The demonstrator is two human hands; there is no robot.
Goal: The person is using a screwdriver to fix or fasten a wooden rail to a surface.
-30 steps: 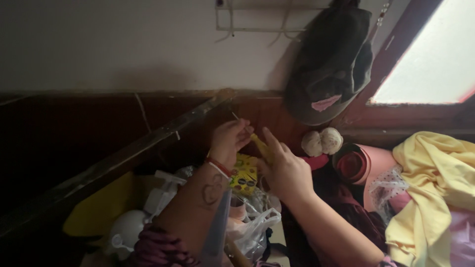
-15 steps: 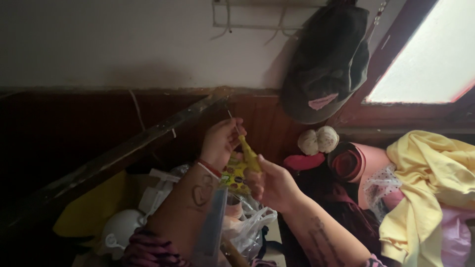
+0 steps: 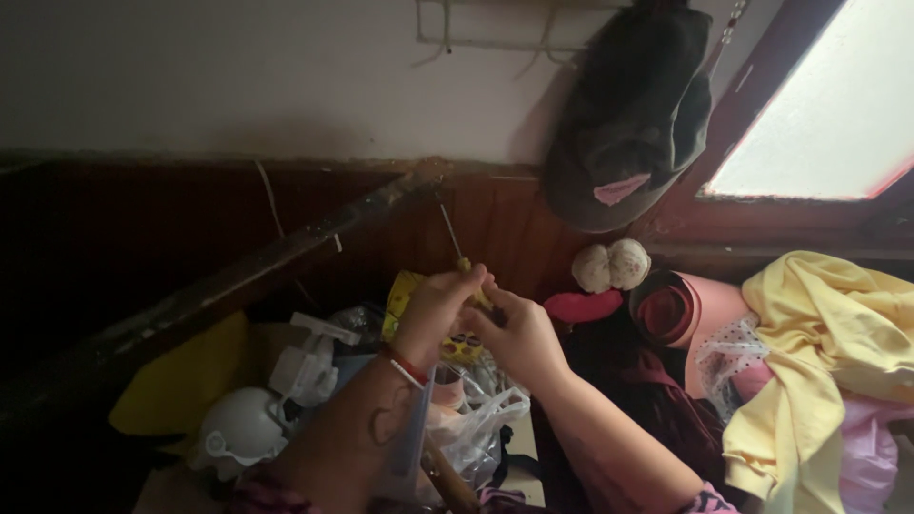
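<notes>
Head view: screwdriver (image 3: 464, 262) pinched between both hands' fingers (image 3: 473, 286).

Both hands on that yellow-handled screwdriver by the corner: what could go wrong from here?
1. The thin metal shaft of the yellow-handled screwdriver points up at the dark wooden wall panel; it may slip, since the left hand and right hand crowd the handle.
2. Dim corner: the tip is hard to see.
3. Loose clear plastic bags lie below; dropped parts could vanish.

Both hands, the left hand (image 3: 440, 306) and right hand (image 3: 519, 333), covered most of a yellow-handled tool (image 3: 464, 267), its tip lost in shadow. The yellow garment (image 3: 819, 352) ran off the right edge; the dark cap (image 3: 633, 114) was cropped at top.
</notes>
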